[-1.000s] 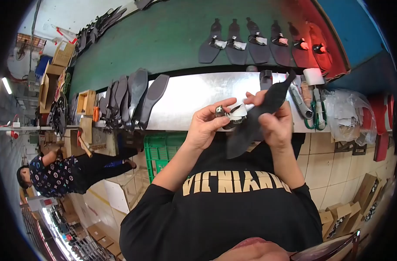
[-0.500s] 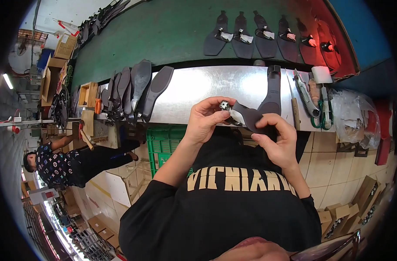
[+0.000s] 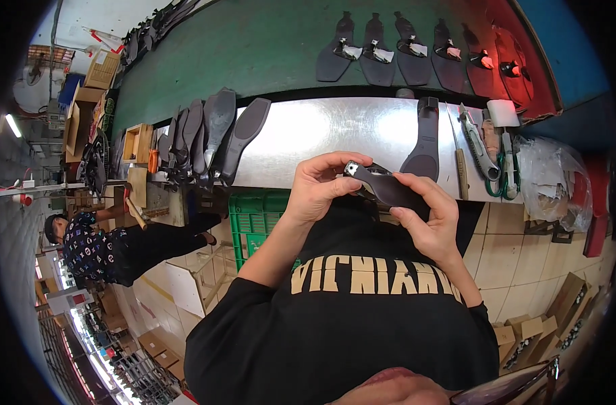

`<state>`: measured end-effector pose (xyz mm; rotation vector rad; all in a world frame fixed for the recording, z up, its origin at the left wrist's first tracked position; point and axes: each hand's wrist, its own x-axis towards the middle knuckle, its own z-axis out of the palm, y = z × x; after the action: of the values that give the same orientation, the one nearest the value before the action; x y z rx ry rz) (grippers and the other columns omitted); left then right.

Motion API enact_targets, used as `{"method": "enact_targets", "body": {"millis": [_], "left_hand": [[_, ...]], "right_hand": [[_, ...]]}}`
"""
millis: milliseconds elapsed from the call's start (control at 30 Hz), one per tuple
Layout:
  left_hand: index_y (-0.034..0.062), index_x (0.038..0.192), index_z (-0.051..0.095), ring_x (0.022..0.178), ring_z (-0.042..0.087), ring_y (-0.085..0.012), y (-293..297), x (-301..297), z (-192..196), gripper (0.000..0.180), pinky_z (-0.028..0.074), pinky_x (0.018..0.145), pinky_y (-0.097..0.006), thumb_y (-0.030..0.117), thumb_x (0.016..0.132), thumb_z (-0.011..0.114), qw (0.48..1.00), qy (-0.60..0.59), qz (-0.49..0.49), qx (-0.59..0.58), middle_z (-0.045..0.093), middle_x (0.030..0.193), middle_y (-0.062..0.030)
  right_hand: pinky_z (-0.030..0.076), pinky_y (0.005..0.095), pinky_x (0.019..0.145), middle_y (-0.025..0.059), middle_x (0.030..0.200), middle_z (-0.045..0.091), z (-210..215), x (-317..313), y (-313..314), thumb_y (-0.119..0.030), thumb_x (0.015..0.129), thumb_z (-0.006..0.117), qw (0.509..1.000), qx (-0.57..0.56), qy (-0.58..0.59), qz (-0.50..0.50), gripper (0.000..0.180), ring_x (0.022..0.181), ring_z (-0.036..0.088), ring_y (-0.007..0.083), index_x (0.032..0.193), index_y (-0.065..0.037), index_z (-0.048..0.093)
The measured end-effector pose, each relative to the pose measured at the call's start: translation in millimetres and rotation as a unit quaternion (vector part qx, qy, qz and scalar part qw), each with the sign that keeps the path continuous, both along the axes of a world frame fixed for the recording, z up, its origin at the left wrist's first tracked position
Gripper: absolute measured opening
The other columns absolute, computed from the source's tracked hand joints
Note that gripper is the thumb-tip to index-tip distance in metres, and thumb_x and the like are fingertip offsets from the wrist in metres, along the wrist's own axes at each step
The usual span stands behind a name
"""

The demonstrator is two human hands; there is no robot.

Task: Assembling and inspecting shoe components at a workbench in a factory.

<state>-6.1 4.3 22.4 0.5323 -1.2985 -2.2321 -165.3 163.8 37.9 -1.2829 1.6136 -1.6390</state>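
Note:
Both hands hold one dark shoe sole [image 3: 389, 189] in front of my chest, below the metal bench top [image 3: 335, 135]. My left hand [image 3: 321, 185] pinches its end, where a small silver buckle piece [image 3: 352, 169] sits. My right hand [image 3: 426, 216] wraps around the sole's other end, fingers curled over it. Another dark sole [image 3: 426, 138] lies flat on the bench just beyond my hands.
A row of dark soles [image 3: 207, 138] leans at the bench's left end. More soles with straps [image 3: 416, 47] ride the green belt behind. Tools and scissors [image 3: 487, 152] lie at the right, beside a plastic bag [image 3: 551, 182]. A green crate [image 3: 257, 219] is below. Another person [image 3: 105, 246] works at left.
The sole in my hands has come down from an upright tilt to lie lower and flatter before my chest. My hands have closed in around it.

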Motion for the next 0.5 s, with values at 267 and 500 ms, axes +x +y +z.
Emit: {"method": "enact_targets", "body": {"millis": [267,500], "left_hand": [[-0.0038,0.111,0.068,0.088,0.065,-0.0130,0.3,0.4,-0.9,0.034,0.055,0.076,-0.024,-0.006,0.078,0.072,1.000,0.001,0.002,-0.002,0.069,0.108,-0.0115],[-0.0042,0.111,0.068,0.090,0.066,-0.0136,-0.3,1.9,-0.9,0.034,0.056,0.077,-0.024,-0.007,0.078,0.072,1.000,0.001,-0.007,-0.004,0.069,0.108,-0.0117]], "right_hand": [[0.049,0.0268,0.079,0.0134,0.098,0.067,-1.4,1.3,1.4,0.004,0.073,0.072,0.999,0.008,-0.031,0.006,0.046,0.086,0.065,0.0199,0.118,0.003,0.064],[0.048,0.0264,0.074,0.0113,0.093,0.065,-0.7,1.3,1.7,0.004,0.073,0.072,1.000,0.016,-0.016,0.008,0.046,0.082,0.062,0.0188,0.118,0.002,0.064]]}}
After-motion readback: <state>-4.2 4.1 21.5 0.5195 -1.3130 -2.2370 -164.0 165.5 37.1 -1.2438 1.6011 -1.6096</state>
